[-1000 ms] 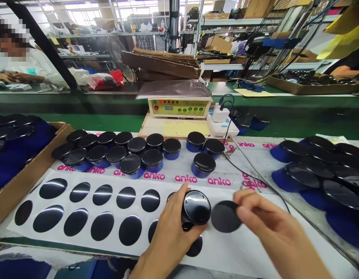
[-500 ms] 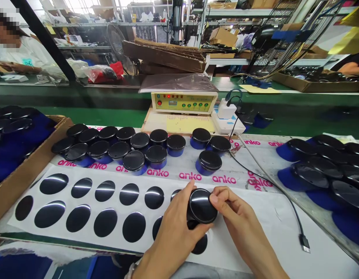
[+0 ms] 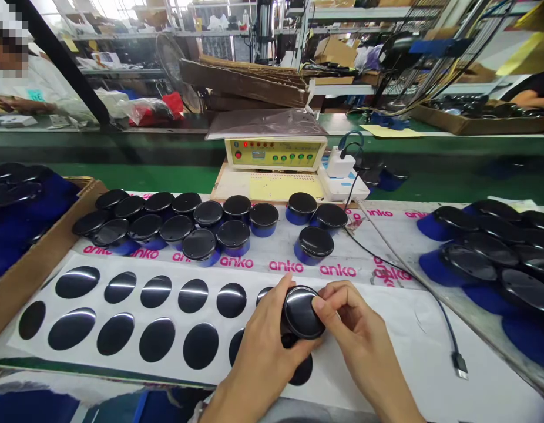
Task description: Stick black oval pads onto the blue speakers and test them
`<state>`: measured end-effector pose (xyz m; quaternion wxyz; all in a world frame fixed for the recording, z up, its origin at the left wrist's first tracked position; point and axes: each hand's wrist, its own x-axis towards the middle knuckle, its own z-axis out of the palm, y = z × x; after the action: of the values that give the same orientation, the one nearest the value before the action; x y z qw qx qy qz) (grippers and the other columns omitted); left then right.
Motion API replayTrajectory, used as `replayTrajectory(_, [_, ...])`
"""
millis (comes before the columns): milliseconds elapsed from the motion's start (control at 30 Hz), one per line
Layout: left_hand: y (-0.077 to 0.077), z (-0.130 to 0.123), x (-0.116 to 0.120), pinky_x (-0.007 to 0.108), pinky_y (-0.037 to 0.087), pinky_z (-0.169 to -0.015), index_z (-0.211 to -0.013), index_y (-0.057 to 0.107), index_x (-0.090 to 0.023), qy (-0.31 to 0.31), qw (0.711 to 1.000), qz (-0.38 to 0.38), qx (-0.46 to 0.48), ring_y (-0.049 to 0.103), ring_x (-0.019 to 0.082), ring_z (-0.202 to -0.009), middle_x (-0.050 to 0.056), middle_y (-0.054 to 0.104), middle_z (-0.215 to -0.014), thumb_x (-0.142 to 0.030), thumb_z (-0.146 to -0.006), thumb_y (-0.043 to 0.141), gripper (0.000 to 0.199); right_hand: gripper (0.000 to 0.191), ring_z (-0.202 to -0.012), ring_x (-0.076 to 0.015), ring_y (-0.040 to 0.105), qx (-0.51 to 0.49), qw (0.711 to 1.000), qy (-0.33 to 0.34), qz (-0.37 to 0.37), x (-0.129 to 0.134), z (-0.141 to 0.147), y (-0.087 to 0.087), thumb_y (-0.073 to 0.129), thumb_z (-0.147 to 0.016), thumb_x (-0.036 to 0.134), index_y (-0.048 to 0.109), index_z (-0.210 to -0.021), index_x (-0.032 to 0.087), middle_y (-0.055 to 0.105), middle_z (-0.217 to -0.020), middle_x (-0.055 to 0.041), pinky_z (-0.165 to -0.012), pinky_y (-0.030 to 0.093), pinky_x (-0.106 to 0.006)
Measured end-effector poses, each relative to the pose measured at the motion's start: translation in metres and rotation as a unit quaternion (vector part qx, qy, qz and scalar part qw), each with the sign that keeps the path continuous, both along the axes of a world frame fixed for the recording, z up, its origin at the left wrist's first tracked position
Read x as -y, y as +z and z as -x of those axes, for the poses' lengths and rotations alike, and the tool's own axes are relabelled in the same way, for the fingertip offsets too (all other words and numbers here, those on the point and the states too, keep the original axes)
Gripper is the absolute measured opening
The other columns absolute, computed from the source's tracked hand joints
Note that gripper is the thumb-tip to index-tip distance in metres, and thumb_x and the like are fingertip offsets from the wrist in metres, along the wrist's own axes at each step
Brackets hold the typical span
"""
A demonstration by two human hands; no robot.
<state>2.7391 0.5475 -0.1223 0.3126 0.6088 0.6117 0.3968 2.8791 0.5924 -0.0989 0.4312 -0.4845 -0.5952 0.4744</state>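
Note:
My left hand (image 3: 269, 335) is wrapped round the side of a round black-topped unit (image 3: 302, 311), holding it tilted above a white sheet (image 3: 364, 376). My right hand (image 3: 351, 323) has its thumb on the right part of the glossy top, with the fingers curled at the rim. Whether the right fingers pinch anything is hidden. Black round stickers (image 3: 201, 345) lie in two rows on the sheet, some partly covered by my left hand. Behind them stand several blue units with black tops (image 3: 234, 235).
A cardboard box (image 3: 47, 235) of blue units is at the left; more units (image 3: 470, 264) stand at the right. A cable (image 3: 450, 335) crosses the right side. A yellow control box (image 3: 276, 154) and power strip (image 3: 345, 187) stand behind. A person (image 3: 38, 82) is at far left.
My right thumb has moved slightly further in over the black top. Both hands keep nearly the same pose, and the whole view has shifted a little to the left.

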Motion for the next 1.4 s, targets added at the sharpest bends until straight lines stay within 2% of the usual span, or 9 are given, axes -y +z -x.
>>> replayTrajectory(167, [0.001, 0.002, 0.002, 0.039, 0.04, -0.108, -0.141, 0.021, -0.042, -0.042, 0.997, -0.027, -0.055, 0.042, 0.019, -0.129, 0.0, 0.043, -0.14, -0.026, -0.084, 0.062, 0.072, 0.026, -0.073, -0.0156, 0.051, 0.011, 1.0, -0.003, -0.016, -0.002, -0.001, -0.006, 0.059, -0.086, 0.04, 0.046, -0.073, 0.022, 0.047, -0.077, 0.0011, -0.066, 0.043, -0.028])
replayTrajectory(367, [0.0, 0.006, 0.002, 0.043, 0.041, -0.106, -0.144, 0.011, -0.042, -0.084, 0.991, -0.023, -0.102, 0.037, 0.022, -0.134, 0.004, 0.034, -0.148, -0.021, -0.088, 0.054, 0.073, 0.05, -0.072, -0.0147, 0.057, 0.056, 0.994, 0.093, 0.027, -0.008, -0.019, -0.001, 0.058, -0.086, 0.044, 0.036, -0.129, 0.031, 0.053, -0.113, -0.0048, -0.072, 0.052, -0.033])
replayTrajectory(500, [0.005, 0.013, 0.008, 0.045, 0.037, -0.108, -0.142, -0.022, -0.035, -0.119, 0.989, 0.02, -0.082, 0.029, 0.023, -0.139, 0.008, 0.022, -0.154, -0.014, -0.081, 0.059, 0.103, 0.067, -0.112, -0.0225, 0.052, 0.19, 0.946, 0.26, -0.038, -0.006, -0.03, 0.018, 0.07, -0.078, 0.029, 0.038, -0.136, 0.04, 0.045, -0.135, -0.0012, -0.097, 0.044, -0.037])
replayTrajectory(600, [0.019, 0.026, 0.006, 0.045, 0.036, -0.109, -0.145, -0.017, -0.032, -0.138, 0.981, 0.035, -0.13, 0.024, 0.025, -0.141, 0.008, 0.015, -0.156, -0.021, -0.079, 0.062, 0.103, 0.051, -0.117, -0.0234, 0.05, 0.234, 0.948, 0.192, -0.101, -0.019, -0.044, 0.025, 0.063, -0.084, 0.029, 0.044, -0.131, 0.036, 0.046, -0.134, -0.0019, -0.095, 0.045, -0.036])
replayTrajectory(767, [0.045, 0.052, -0.05, 0.048, 0.031, -0.112, -0.144, 0.025, -0.025, -0.031, 0.92, -0.111, -0.376, 0.025, 0.026, -0.14, 0.01, 0.033, -0.149, -0.031, -0.09, 0.047, 0.058, 0.049, -0.078, -0.0224, 0.062, 0.355, 0.924, 0.023, -0.138, -0.063, -0.067, 0.021, 0.055, -0.087, 0.043, 0.041, -0.129, 0.022, 0.052, -0.122, -0.0104, -0.074, 0.052, -0.041])
replayTrajectory(967, [0.044, 0.06, -0.136, 0.059, 0.026, -0.109, -0.131, 0.045, -0.012, 0.005, 0.863, -0.168, -0.477, 0.044, 0.036, -0.126, 0.019, 0.054, -0.128, -0.025, -0.079, 0.065, 0.057, 0.062, -0.1, -0.0221, 0.061, 0.43, 0.88, 0.121, -0.165, -0.104, -0.081, 0.037, 0.056, -0.08, 0.02, 0.033, -0.138, 0.021, 0.047, -0.133, -0.0095, -0.083, 0.052, -0.033])
replayTrajectory(1167, [0.033, 0.054, -0.112, 0.048, 0.024, -0.112, -0.137, 0.038, -0.017, -0.045, 0.829, -0.272, -0.486, 0.051, 0.026, -0.119, 0.012, 0.057, -0.124, -0.031, -0.085, 0.057, 0.057, 0.057, -0.129, -0.0327, 0.033, 0.539, 0.826, 0.031, -0.161, -0.226, -0.113, 0.074, 0.061, -0.082, 0.017, 0.039, -0.134, 0.015, 0.033, -0.142, -0.0152, -0.106, 0.03, -0.051])
replayTrajectory(1300, [0.013, 0.062, -0.089, 0.037, 0.012, -0.115, -0.144, 0.028, -0.019, -0.029, 0.815, -0.33, -0.476, 0.049, 0.023, -0.118, 0.009, 0.055, -0.125, -0.035, -0.09, 0.047, 0.06, 0.042, -0.122, -0.0306, 0.042, 0.588, 0.801, 0.023, -0.107, -0.301, -0.116, 0.062, 0.061, -0.088, 0.035, 0.05, -0.125, 0.019, 0.041, -0.137, -0.01, -0.099, 0.036, -0.056])
replayTrajectory(1400, [-0.002, 0.068, -0.087, 0.037, 0.013, -0.115, -0.147, 0.021, -0.021, -0.024, 0.822, -0.339, -0.458, 0.049, 0.023, -0.116, 0.01, 0.054, -0.124, -0.035, -0.091, 0.045, 0.062, 0.04, -0.115, -0.028, 0.048, 0.6, 0.793, 0.028, -0.098, -0.317, -0.114, 0.052, 0.059, -0.09, 0.038, 0.051, -0.123, 0.018, 0.046, -0.132, -0.01, -0.095, 0.041, -0.052])
